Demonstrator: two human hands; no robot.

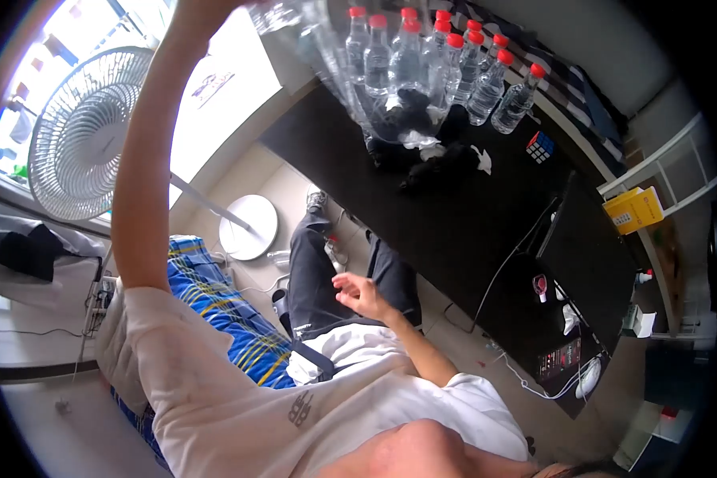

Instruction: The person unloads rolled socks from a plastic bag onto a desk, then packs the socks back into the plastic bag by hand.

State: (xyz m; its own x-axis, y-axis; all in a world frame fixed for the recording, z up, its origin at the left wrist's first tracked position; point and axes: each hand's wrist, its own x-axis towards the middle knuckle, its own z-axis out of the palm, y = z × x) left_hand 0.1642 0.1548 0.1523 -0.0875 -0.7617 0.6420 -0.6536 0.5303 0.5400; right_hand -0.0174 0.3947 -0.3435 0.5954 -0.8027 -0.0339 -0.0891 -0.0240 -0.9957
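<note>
My left hand is raised at the top edge, its fingers mostly cut off by the frame. From it hangs a clear, crumpled plastic bag, blurred, its lower part reaching down in front of the bottles. Several clear bottles with red caps stand grouped at the far end of the black table. Black crumpled items and white tissues lie on the table close to the bag's lower end. Over my lap, my right hand is open, with loosely bent fingers and nothing in it.
A puzzle cube sits right of the bottles. Cables, a white mouse and a dark box occupy the table's near right. A white standing fan is at left, beside a blue plaid cloth. A yellow packet hangs at right.
</note>
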